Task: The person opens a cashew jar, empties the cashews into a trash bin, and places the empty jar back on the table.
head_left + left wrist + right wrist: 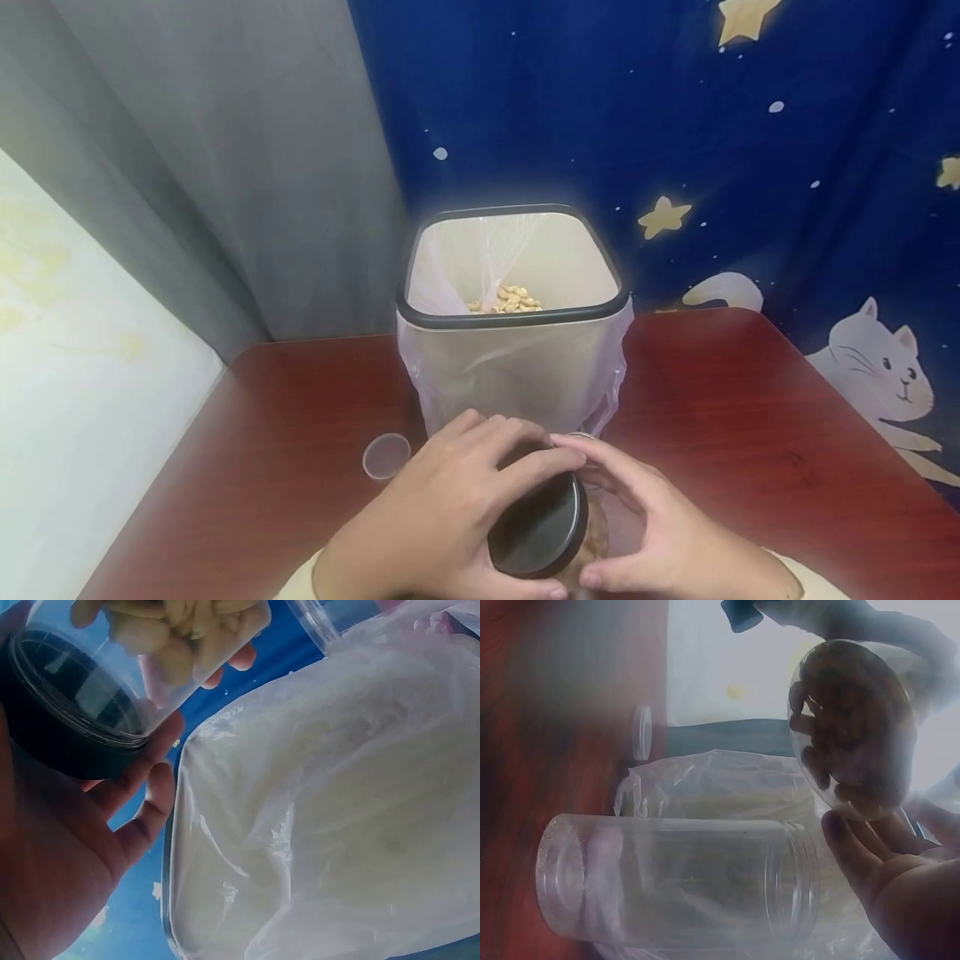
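Nearest, the left hand (pixel 457 492) curled its fingers and thumb round the plain black lid (pixel 540 533) of the nut-filled jar (pixel 855 727), while the right hand (pixel 667 517) gripped the jar's side, holding it above the red-brown table (pixel 712 417). Just beyond, a plain-walled clear jar (pixel 682 881) stood upright and uncapped before a beige bin (pixel 517 319) with pale nuts (pixel 516 298) inside its translucent bag (pixel 611 383), and a round lid (pixel 386 457) lay to the left. Farthest hung a grey curtain (pixel 225 125) and a blue curtain (pixel 525 100) printed with stars and a white cat.
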A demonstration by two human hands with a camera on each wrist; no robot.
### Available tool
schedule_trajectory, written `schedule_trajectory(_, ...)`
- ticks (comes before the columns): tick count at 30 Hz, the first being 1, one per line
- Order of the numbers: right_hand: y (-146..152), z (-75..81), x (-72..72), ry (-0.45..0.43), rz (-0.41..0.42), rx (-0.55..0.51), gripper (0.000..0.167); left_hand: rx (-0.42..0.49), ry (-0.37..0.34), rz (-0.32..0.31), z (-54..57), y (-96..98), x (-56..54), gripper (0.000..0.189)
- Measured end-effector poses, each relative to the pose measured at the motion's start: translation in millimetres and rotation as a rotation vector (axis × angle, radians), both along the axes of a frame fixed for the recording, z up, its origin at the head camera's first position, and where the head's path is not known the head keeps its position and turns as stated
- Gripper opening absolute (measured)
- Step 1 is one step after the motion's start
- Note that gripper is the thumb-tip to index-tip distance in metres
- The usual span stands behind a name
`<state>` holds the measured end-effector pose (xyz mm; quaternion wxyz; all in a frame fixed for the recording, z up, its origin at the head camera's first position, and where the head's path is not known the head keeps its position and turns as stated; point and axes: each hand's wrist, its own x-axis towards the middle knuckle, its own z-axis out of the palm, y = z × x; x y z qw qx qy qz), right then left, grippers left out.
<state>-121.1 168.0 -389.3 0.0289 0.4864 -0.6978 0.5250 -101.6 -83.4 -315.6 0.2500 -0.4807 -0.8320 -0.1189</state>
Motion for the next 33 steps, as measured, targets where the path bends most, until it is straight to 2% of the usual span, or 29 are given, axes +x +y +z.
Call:
schedule_trajectory(2, -0.2, 1.2, 0.5, -0.027, -0.009, 0.025, 0.098, 0.017, 0.008, -0.01, -0.3, 1.5, 0.1, 0.082)
schedule_trajectory(4, -1.7, 2.1, -0.8, -0.016, -0.002, 0.038, 0.098, 0.036, 0.004, -0.022, -0.3, 2.7, 0.6, 0.08)
schedule_trajectory(12, -3.8, -1.9, -4.2, 0.158, -0.05, 0.071, 0.096, 0.056, 0.025, -0.069, -0.2, 8.9, 1.9, 0.072)
schedule_trajectory(17, -6.7, -1.8, 0.2, 0.206, -0.117, 0.097, 0.098, 0.053, 0.025, -0.087, -1.2, 9.9, 2.0, 0.071)
schedule_trajectory(23, -8.6, 1.9, 6.8, 0.136, -0.154, 0.133, 0.095, 0.041, 0.035, -0.091, -2.3, 11.3, 2.3, 0.069)
schedule_trajectory(30, -5.9, 1.1, 3.9, 0.178, -0.15, 0.104, 0.092, 0.057, 0.045, -0.118, -1.1, 13.2, 2.9, 0.068)
schedule_trajectory(33, -5.2, 0.3, 2.8, 0.168, -0.127, 0.086, 0.094, 0.069, 0.055, -0.142, -0.1, 13.2, 3.2, 0.067)
